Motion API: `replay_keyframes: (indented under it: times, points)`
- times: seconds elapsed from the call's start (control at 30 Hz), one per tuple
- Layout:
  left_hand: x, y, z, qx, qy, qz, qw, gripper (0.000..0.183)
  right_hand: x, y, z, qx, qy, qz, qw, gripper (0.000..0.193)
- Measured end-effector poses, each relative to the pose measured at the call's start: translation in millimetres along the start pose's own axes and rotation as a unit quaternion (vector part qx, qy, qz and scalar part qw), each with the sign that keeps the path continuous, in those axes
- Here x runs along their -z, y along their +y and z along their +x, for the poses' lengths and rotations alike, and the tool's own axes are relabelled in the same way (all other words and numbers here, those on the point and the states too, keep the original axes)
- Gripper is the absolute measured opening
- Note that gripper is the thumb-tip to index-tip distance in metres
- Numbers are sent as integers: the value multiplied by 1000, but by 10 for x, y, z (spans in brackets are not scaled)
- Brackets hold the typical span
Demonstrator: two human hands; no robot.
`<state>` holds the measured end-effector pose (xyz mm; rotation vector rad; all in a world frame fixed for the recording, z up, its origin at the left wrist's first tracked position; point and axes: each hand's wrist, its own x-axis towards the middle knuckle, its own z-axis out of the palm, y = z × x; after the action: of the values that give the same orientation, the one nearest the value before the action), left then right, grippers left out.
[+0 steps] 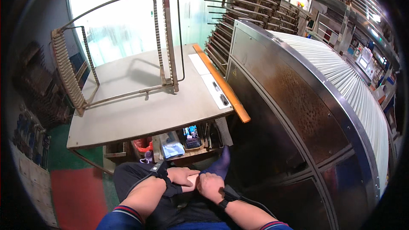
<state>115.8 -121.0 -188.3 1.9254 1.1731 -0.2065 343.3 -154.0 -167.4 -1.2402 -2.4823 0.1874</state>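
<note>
A dark blue sock [220, 165] covers a raised foot of mine, crossed over in front of me below the table. My right hand [211, 186] is closed in a fist at the sock's upper edge. My left hand [181, 176] lies across the bare shin just left of it, its fingers stretched out and apart. The dark trouser leg [172, 188] is pushed up under the left wrist. Each wrist wears a black strap, and the left one carries a small device [159, 167].
A pale table [128, 115] bears a metal slotted rack frame [166, 38] and an orange strip [221, 83]. Below it a shelf holds a blue packet [172, 149] and a red bag [143, 145]. A large steel machine [294, 98] stands close on the right. More racks [251, 4] are stacked behind.
</note>
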Motion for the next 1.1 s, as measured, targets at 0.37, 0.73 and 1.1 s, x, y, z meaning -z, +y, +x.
replay_keyframes:
  times: [0.37,0.73,1.1]
  points:
    - [7,165,220,-17,4,-60,998,103,248,275,-3,28,-86,115,989,22]
    - [-49,437,105,100,16,5,995,91,566,228,-32,161,-216,-117,956,16]
    - [-117,468,149,144,57,4,988,82,645,264,-72,384,-132,-104,908,17]
